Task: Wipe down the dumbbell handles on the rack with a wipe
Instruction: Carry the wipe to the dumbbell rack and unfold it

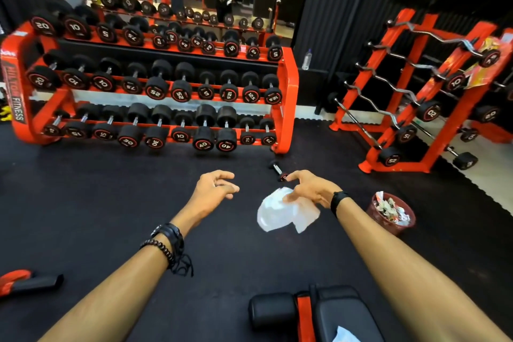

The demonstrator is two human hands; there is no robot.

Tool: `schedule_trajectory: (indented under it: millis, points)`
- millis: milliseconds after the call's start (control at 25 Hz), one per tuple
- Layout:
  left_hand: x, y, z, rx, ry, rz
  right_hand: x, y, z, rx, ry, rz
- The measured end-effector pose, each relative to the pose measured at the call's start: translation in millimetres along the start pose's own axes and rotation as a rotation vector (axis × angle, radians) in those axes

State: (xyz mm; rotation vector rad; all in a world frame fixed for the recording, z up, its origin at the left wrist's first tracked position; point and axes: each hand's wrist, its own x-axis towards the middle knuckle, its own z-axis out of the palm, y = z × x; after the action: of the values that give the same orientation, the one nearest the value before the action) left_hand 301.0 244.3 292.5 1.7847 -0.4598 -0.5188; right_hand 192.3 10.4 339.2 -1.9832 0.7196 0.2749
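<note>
A white wipe (286, 209) is pinched in the right hand (311, 189); nothing is held by the loosely open left hand (215, 189). The dumbbell rack (155, 86) stands well ahead, unreached, so every handle seemingly remains to be wiped.

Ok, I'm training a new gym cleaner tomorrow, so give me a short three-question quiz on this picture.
1. True or false: the right hand holds the white wipe.
2. Where does the loose small dumbbell lie? A) on the floor by the dumbbell rack B) in the waste bin C) on the bench
3. Fill in: the left hand holds ____.

Key: 1 true; 2 A; 3 nothing.
</note>
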Motion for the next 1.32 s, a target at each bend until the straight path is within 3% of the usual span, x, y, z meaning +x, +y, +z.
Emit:
schedule_trajectory:
  millis: [160, 320, 440, 680, 840, 1000, 1120, 1320]
  points:
    - [0.2, 0.9, 11.5, 0.001, -0.027, -0.018, -3.7, 9.8, -8.5, -0.262, 0.109, 0.048]
    - [0.9, 2.8, 21.8, 0.012, -0.064, -0.021, -11.3, 12.4, -16.7, -0.508, 0.069, 0.039]
    - [-0.3, 5.3, 29.0, 0.028, -0.093, -0.014, -15.2, 18.7, -19.2, -0.154, -0.093, 0.059]
    - [0.4, 11.1, 39.5, 0.045, -0.125, 0.007, -16.5, 37.4, -23.6, 0.117, 0.015, -0.101]
    - [4.1, 13.2, 42.0, 0.053, -0.135, 0.017, -18.8, 40.1, -25.2, 0.110, 0.129, -0.179]
    - [7.1, 12.4, 44.5, 0.059, -0.138, 0.039, -19.1, 44.0, -31.2, -0.346, 0.219, -0.165]
    - [8.1, 12.7, 47.8, 0.056, -0.151, 0.058, -21.6, 43.5, -31.0, -0.654, 0.196, -0.092]
    - [7.0, 4.2, 47.2, 0.051, -0.168, 0.069, -18.6, 43.9, -16.8, -0.860, 0.177, -0.134]
